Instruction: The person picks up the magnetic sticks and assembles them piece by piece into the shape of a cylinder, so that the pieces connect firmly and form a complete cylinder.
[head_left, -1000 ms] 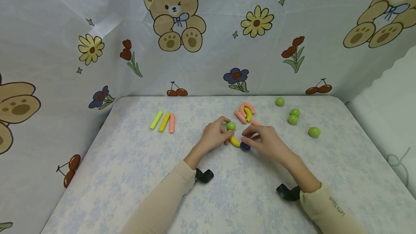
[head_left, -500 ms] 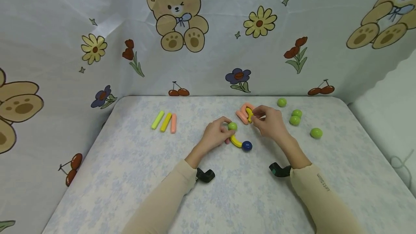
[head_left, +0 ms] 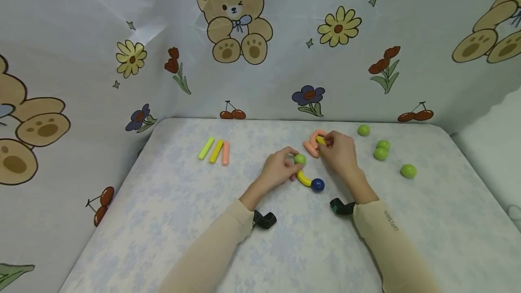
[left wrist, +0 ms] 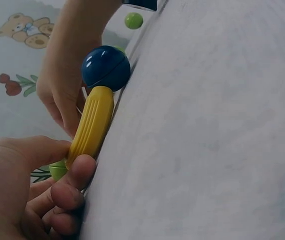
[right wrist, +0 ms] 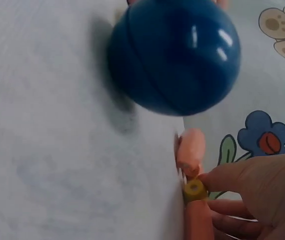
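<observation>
My left hand (head_left: 278,167) pinches one end of a ribbed yellow curved rod (head_left: 303,178) between thumb and fingers. A glossy blue ball (head_left: 318,185) meets the rod's other end, and a green ball (head_left: 300,159) sits at the end by my fingers. Farther back, my right hand (head_left: 340,153) has its thumb and fingers on a second yellow curved rod (right wrist: 195,189), lying among salmon-pink rods (head_left: 310,149). In the right wrist view that rod shows its round end, and the blue ball looms large in front. My right hand hides part of this cluster.
Several loose green balls (head_left: 409,171) lie at the back right of the table. To the left are three straight rods: lime (head_left: 206,148), yellow (head_left: 216,151) and pink (head_left: 225,153). A printed cloth (head_left: 268,89) hangs along the table's back edge.
My right hand has left the blue ball, moved back to the pink cluster and taken hold of the yellow rod there. My left hand keeps its grip. The head view has turned slightly left.
</observation>
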{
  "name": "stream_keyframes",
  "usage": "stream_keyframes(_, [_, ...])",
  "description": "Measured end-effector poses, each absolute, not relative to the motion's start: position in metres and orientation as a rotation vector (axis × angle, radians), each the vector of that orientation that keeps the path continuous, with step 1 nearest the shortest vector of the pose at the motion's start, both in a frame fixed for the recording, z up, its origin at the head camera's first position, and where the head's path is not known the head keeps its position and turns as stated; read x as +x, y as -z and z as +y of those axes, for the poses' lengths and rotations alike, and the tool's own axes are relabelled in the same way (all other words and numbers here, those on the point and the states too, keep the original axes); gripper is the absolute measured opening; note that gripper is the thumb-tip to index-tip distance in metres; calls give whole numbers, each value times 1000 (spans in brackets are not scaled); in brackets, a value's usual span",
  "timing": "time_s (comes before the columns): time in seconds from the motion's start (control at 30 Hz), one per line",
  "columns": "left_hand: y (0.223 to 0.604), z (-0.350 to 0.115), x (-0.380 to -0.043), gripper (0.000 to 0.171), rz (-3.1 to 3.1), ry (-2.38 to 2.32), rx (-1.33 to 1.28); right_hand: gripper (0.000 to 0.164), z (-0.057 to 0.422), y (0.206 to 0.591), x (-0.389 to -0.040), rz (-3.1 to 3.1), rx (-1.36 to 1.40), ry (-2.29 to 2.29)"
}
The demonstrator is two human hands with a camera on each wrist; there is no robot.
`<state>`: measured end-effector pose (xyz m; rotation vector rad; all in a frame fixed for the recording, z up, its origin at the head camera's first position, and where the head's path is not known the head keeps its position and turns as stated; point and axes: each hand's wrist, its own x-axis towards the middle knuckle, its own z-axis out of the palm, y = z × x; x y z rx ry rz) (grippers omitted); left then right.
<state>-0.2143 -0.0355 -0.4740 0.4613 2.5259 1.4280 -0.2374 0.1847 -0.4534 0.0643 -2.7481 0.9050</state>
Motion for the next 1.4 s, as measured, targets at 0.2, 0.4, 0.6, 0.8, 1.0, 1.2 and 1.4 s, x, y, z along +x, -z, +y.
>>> stream_keyframes(0.2, [469,-38,-219,37,2559,-1437,474,32,181,451,-244,-2725,18,-890])
stream_keyframes(0.4, [469,-38,-218,37,2541,-1455,498,31,185,450,-244,-2707,-33,-972])
stream_keyframes(0.6, [468,-37,-217,36,2547,-1448,503,30,190,440,-242,-2698,-61,-1039])
stream_keyframes(0.8, [468,-37,-217,36,2551,-1440,505,27,191,427,-238,-2662,-52,-1132])
stream_keyframes(1.0, [470,-36,-217,36,2545,-1443,507,30,190,415,-233,-2762,-31,-1149])
stream_keyframes(1.2, [472,-38,-218,35,2562,-1463,482,33,186,411,-227,-2879,9,-1156])
stream_keyframes(1.4, [470,-50,-224,33,2603,-1459,441,38,182,412,-222,-2946,58,-1111])
